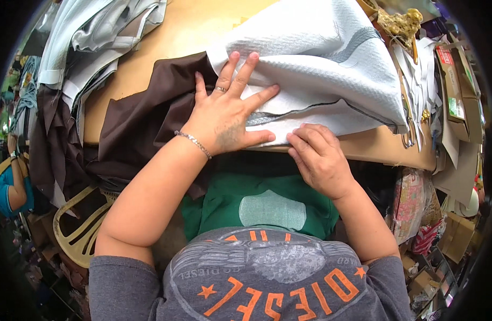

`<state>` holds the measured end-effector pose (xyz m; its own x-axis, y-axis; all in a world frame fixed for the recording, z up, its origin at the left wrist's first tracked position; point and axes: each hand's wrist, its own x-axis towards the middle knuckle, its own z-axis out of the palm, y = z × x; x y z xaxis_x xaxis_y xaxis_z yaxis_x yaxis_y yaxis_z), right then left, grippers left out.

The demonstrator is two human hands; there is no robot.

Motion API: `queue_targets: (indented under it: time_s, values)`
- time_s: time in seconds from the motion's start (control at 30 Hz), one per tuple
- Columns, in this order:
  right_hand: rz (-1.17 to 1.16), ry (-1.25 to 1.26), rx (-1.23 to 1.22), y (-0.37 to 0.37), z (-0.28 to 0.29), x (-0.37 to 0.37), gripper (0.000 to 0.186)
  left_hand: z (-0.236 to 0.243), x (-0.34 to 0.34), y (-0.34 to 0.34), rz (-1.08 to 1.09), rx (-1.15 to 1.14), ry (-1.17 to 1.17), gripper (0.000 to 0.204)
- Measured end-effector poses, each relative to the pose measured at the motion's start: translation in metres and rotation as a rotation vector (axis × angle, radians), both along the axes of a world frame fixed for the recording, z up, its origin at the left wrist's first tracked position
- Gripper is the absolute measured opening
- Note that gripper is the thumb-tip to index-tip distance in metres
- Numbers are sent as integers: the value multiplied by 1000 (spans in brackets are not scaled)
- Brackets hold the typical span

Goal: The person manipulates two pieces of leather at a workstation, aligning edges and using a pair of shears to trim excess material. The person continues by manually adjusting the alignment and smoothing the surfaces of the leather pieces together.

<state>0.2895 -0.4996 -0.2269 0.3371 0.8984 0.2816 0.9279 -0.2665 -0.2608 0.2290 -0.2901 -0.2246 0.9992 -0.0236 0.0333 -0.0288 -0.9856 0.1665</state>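
My left hand lies spread on a white textured fabric, its fingers stretched out flat. Under that wrist and forearm, dark brown fabric runs to the left and hangs over the table's near edge. At the front edge of the white fabric, my right hand has its fingers bent and pressed together, pinching the fabric's edge. A dark seam line and a grey patterned strip show in a fold between the two hands.
The tan table has a stack of grey and white fabric at its left. Scissors, white strips and a cardboard box are at the right. A beige plastic chair stands lower left; another person is at far left.
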Motion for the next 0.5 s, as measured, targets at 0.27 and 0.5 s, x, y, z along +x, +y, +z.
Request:
queue_targets:
  time_s: [0.27, 0.5]
  values:
    - [113, -200, 23, 36, 10, 12, 26, -8, 6, 6, 5, -65, -40, 71]
    - [250, -383, -13, 51, 13, 46, 11, -7, 4, 6, 12, -64, -26, 73]
